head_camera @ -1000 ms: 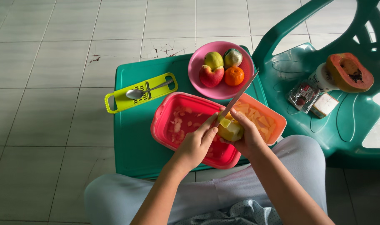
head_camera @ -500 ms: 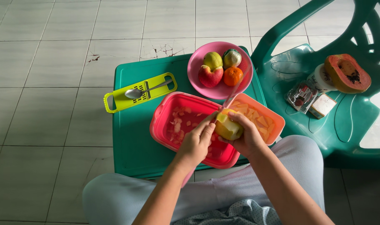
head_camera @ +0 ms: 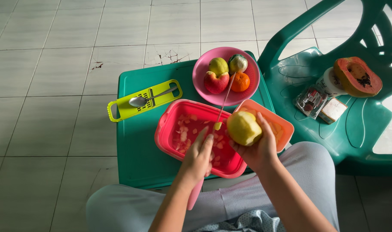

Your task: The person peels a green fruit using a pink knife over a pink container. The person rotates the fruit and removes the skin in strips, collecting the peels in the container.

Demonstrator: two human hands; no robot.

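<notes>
My left hand [head_camera: 199, 157] grips a knife with a pink handle [head_camera: 193, 194]; its thin blade [head_camera: 224, 101] points away over the pink tub [head_camera: 166, 129], with a small yellow fruit piece [head_camera: 217, 126] on it. My right hand [head_camera: 258, 148] holds a partly peeled yellow-green fruit [head_camera: 244, 128] above the gap between the pink tub and the orange tub [head_camera: 284, 124]. Fruit scraps lie in the pink tub, cut pieces in the orange one.
A pink plate [head_camera: 201, 68] carries an apple, a green fruit, an orange and a wrapped fruit. A spoon [head_camera: 140, 100] rests on a yellow-green slicer [head_camera: 123, 109] on the green table [head_camera: 136, 146]. A green chair [head_camera: 359, 124] holds half a papaya [head_camera: 357, 76] and packets.
The knife has come away from the fruit and swung left over the pink tub, carrying a cut piece. My right hand has turned the fruit and lifted it slightly.
</notes>
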